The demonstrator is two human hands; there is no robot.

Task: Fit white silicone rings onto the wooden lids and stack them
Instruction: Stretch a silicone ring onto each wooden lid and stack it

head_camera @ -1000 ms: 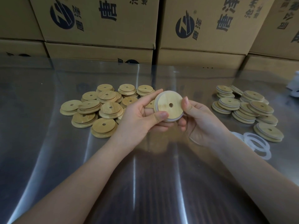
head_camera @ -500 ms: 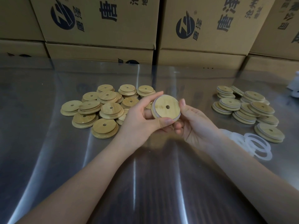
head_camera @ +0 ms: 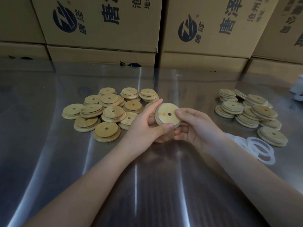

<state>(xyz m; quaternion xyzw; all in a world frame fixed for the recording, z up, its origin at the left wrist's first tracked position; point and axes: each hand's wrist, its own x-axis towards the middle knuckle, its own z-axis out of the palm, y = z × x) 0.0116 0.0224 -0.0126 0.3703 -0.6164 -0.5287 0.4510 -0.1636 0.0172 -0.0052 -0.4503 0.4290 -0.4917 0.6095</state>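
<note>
Both hands hold one round wooden lid (head_camera: 164, 113) with a centre hole above the middle of the table. A white silicone ring (head_camera: 157, 117) shows along its left rim. My left hand (head_camera: 146, 125) grips the lid from the left, thumb on its lower edge. My right hand (head_camera: 195, 126) holds it from the right, thumb pressing on the lid's face beside the hole. A heap of bare wooden lids (head_camera: 105, 110) lies to the left. Lids with rings (head_camera: 250, 112) are piled at the right. Loose white rings (head_camera: 259, 148) lie near my right forearm.
The steel table (head_camera: 49, 161) is shiny and reflective. Stacked cardboard boxes (head_camera: 105, 27) wall off its far edge. A white object (head_camera: 297, 89) sits at the far right edge.
The lid has tilted so its face turns more upward, and it sits slightly lower. My right thumb has moved from the lid's rim onto its face.
</note>
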